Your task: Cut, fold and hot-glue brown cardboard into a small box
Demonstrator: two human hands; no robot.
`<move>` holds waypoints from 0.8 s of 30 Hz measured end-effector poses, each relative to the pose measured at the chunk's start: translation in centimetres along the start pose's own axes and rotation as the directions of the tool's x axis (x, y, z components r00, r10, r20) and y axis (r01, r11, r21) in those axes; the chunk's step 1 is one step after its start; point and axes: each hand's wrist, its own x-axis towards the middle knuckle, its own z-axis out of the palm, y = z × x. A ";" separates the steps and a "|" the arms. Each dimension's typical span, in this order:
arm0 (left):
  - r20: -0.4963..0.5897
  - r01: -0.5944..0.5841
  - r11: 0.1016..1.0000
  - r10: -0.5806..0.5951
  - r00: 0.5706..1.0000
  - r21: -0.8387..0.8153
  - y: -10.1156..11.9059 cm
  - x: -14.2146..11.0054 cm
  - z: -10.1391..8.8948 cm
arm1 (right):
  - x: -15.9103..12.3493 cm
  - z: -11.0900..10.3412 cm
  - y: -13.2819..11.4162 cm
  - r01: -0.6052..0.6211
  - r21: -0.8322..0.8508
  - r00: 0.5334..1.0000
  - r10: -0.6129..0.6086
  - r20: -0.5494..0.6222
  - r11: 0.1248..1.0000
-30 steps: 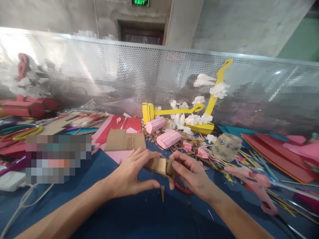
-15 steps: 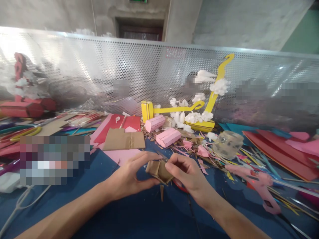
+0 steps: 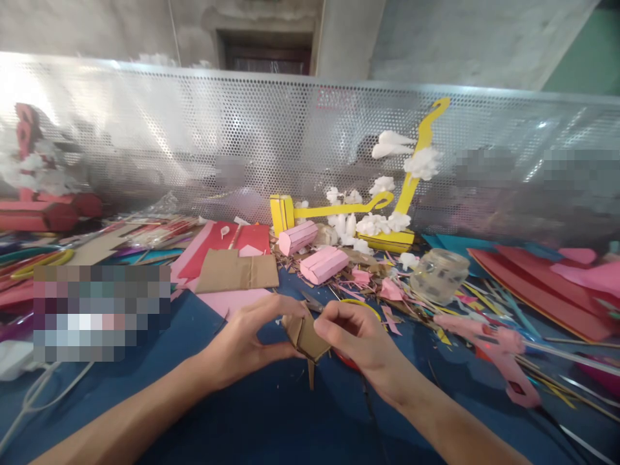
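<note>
Between my hands is a small folded cardboard box (image 3: 312, 337), brown and tilted, with angled sides. My left hand (image 3: 259, 332) grips it from the left, thumb below and fingers above. At its right side my right hand (image 3: 351, 332) pinches the edge with thumb and forefinger. Scissors (image 3: 352, 363) with red and yellow handles lie on the blue table partly behind my right hand. A narrow cardboard strip (image 3: 311, 374) shows just below the box. Beyond my hands sit two pink paper prisms (image 3: 323, 263).
A pink glue gun (image 3: 494, 349) and a clear tape roll (image 3: 440, 274) lie at right. Flat cardboard (image 3: 237, 270) rests at left centre. Paper scraps (image 3: 363, 281) litter the middle. Yellow paper models (image 3: 387, 240) stand before a perforated metal screen (image 3: 271, 129).
The cardboard box has turned slightly in my hands, and its flat face shows more. The yellow scissor handle has come into sight behind my right hand. The view has shifted a little.
</note>
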 end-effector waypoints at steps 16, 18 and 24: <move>0.085 0.012 0.999 -0.015 0.996 0.037 0.2 -0.2 0.3 | -0.3 -0.4 0.2 0.046 -0.165 0.998 -0.038 0.050 0.985; 0.098 0.029 1.000 -0.030 0.995 0.012 0.3 -0.1 0.2 | -0.3 -0.5 0.1 0.048 -0.185 0.998 -0.039 0.055 0.982; 0.073 0.040 0.999 -0.039 0.997 -0.011 0.3 -0.3 0.0 | -0.6 -0.6 -0.1 0.066 -0.241 0.997 -0.053 0.059 0.968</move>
